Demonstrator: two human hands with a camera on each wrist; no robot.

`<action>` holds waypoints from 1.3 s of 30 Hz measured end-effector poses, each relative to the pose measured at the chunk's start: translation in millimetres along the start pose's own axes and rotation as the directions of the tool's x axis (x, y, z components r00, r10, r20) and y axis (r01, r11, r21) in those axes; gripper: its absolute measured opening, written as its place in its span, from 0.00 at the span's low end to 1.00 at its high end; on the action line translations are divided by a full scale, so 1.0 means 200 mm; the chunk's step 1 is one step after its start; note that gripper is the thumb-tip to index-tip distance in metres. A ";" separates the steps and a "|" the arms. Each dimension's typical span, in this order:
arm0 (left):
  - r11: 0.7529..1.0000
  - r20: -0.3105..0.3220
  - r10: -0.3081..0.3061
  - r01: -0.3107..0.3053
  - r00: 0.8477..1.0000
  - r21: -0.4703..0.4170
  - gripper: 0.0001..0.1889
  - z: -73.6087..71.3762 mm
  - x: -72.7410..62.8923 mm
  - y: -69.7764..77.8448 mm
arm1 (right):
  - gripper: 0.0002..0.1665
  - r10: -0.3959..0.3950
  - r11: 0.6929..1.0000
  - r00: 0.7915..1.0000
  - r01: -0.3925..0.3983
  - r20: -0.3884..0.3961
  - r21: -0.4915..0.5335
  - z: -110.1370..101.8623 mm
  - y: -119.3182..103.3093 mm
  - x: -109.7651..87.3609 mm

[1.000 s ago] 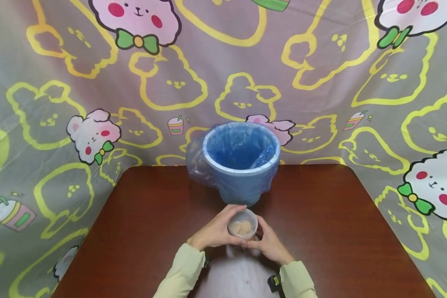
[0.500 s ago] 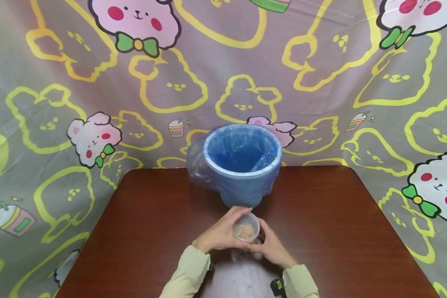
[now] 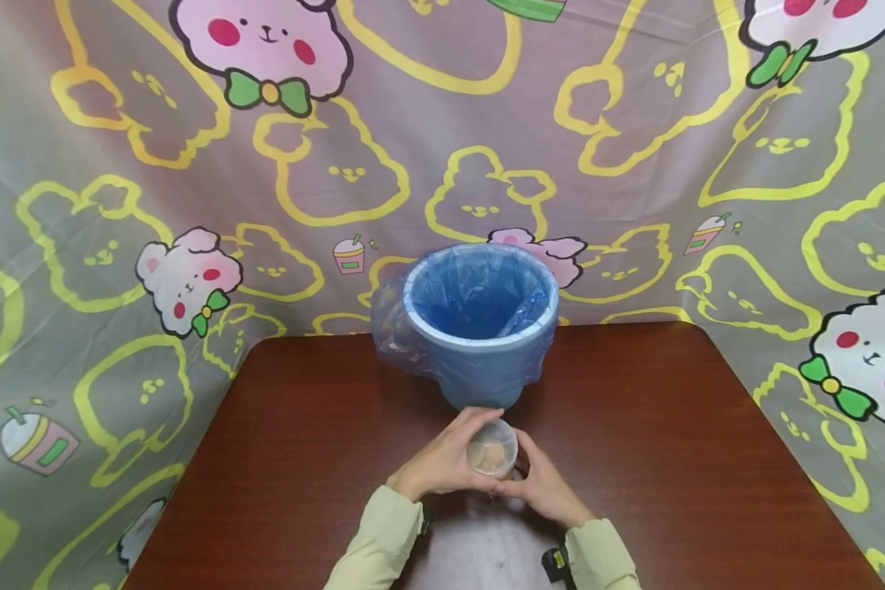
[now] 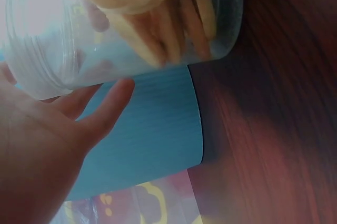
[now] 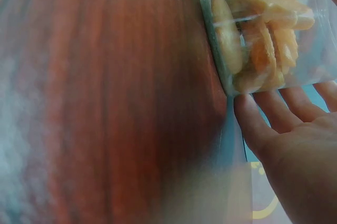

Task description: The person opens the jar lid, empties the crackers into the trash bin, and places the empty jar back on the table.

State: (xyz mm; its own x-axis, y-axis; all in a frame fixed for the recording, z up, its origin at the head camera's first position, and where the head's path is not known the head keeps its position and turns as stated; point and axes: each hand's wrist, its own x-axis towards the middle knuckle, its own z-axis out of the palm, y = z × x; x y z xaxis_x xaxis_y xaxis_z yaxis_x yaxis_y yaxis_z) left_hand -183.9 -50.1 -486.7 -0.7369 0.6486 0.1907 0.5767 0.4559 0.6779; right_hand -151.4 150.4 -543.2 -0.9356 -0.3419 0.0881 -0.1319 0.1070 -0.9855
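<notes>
A clear plastic jar (image 3: 492, 449) is held upright between both hands in front of the bin. Tan, flat food pieces (image 4: 171, 29) lie inside it; their exact kind is unclear. In the head view my left hand (image 3: 446, 459) curves round the jar's left side, near its ridged upper end in the left wrist view. My right hand (image 3: 542, 483) grips the opposite side, and its fingers (image 5: 271, 111) reach round toward the base in the right wrist view. Whether a lid covers the top cannot be told.
Behind the jar stands a blue bin (image 3: 479, 373) lined with a thin blue plastic bag (image 3: 398, 328) that hangs over its rim. The dark red-brown wooden table (image 3: 302, 426) extends to both sides. A patterned cloth (image 3: 383, 82) rises along its back and sides.
Both hands have shifted slightly to the right in the head view with the jar between them. The grip looks the same, and the bin has stayed in place.
</notes>
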 end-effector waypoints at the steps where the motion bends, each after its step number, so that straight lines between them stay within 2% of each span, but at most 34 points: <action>1: 1.000 -0.001 -0.002 0.002 1.000 0.002 0.52 0.00 0.00 0.00 | 0.51 -0.005 1.000 1.000 0.005 0.000 -0.007 0.00 0.00 0.00; 10: 0.999 0.016 -0.030 0.030 0.999 -0.031 0.52 -0.02 -0.02 0.00 | 0.51 -0.001 1.000 1.000 0.001 -0.009 0.004 0.01 -0.01 0.00; 19: 0.999 0.008 -0.022 0.023 1.000 -0.038 0.51 -0.03 -0.04 -0.01 | 0.51 0.038 0.999 0.999 -0.038 -0.029 -0.010 0.01 0.00 0.00; 28: 1.000 -0.026 0.013 -0.014 1.000 -0.015 0.51 -0.04 -0.07 -0.03 | 0.53 0.061 0.998 0.997 -0.062 -0.044 -0.019 0.01 -0.01 0.00; 34: 1.000 -0.026 -0.003 0.003 1.000 -0.022 0.49 -0.05 -0.09 -0.04 | 0.54 0.081 0.997 0.995 -0.082 -0.058 -0.010 0.02 -0.02 0.00; 39: 1.000 -0.025 0.000 -0.001 1.000 -0.015 0.48 -0.06 -0.09 -0.04 | 0.53 0.056 0.998 0.997 -0.057 -0.052 -0.029 0.01 -0.02 0.00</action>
State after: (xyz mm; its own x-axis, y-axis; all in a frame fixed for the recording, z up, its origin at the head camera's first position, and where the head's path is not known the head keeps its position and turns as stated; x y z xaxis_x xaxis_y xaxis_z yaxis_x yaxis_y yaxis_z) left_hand -179.7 -73.1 -487.5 -0.7454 0.6331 0.2086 0.5717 0.4462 0.6885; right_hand -150.3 147.2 -539.7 -0.9572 -0.2864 0.0404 -0.0874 0.1532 -0.9843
